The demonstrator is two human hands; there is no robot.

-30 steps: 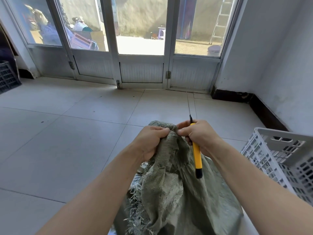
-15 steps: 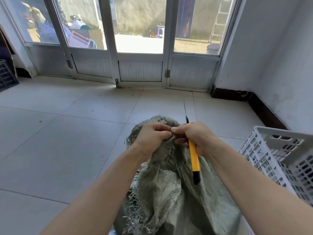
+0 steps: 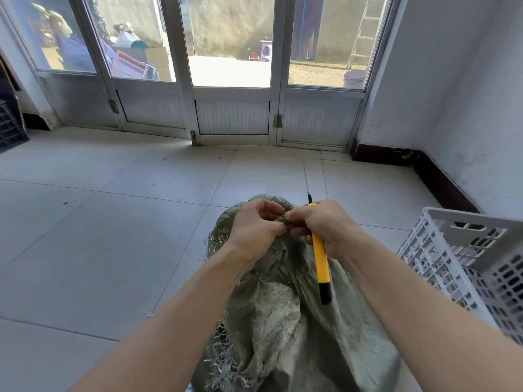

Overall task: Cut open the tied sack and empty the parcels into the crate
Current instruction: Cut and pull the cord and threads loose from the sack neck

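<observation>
Left hand (image 3: 254, 227) nearer right hand (image 3: 325, 224), knife (image 3: 321, 261) | sack (image 3: 283, 321) contents hidden | crate (image 3: 467, 244) interior unclear

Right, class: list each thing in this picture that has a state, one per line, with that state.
sack: neck gathered, not yet opened.
left hand: pinches the sack's neck.
right hand: grips the knife, fingertips at the neck.
knife: tip pointing away, blade too small to tell.
crate: upright, inside out of view.
doors: shut.

Single head-worn view looks forward and down, close over the hands (image 3: 294, 224).
</observation>
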